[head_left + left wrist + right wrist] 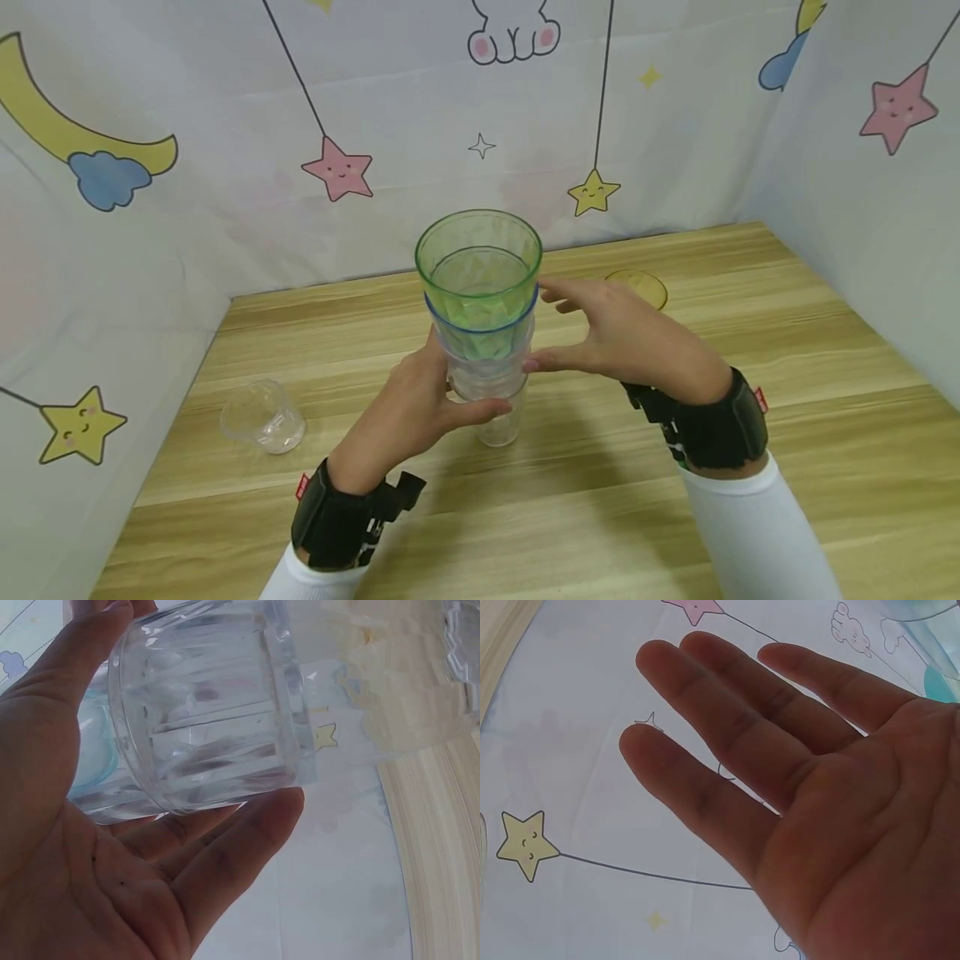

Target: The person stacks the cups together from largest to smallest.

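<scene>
Table [817,400]: wood-grained, lower frame
Cloth [420,100]: white, printed, upper frame
Moon [45,121]: yellow, upper left
Cloud [110,181]: blue, overlapping the moon
Pink star [897,108]: upper right

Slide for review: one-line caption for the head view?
Left hand grips stack of cups, green cup topmost; right hand beside it.

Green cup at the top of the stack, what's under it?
Beneath the green cup is a blue-rimmed cup, then a clear cup gripped by the left hand. A clear lower cup shows below; the thumb hides part between them, so whether they touch is unclear.
</scene>
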Motion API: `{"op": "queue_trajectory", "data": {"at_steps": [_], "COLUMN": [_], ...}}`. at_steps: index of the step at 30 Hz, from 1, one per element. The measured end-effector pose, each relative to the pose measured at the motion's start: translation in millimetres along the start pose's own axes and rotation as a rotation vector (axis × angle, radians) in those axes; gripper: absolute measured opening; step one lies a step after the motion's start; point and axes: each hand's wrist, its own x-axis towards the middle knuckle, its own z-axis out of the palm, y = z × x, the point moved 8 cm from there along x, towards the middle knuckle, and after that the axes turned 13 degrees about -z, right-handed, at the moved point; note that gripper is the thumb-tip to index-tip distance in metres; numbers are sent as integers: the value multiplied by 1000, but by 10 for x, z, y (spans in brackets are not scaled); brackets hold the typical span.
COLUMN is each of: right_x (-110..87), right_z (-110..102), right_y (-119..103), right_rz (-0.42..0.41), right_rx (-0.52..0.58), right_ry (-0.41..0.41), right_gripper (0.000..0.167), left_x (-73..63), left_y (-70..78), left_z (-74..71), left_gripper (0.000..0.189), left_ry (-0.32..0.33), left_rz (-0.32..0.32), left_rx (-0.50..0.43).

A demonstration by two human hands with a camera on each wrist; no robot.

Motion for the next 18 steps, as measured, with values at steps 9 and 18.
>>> {"op": "queue_trajectory", "data": {"at_steps": [9, 18], "right_x": [-18, -53], "right_z": [-32, -103], "right_y": [36, 54], "right_rz": [47, 78], "right_rx": [-55, -117], "right_ry": [3, 33], "right_gripper": [93, 94], "left_x": [-5, -16], "left_y": [-7, 3], "left_z": [-12, -22], "left_gripper": [99, 99], "left_ry": [5, 3], "left_rz": [-9, 6], "left_rx": [4, -12]}}
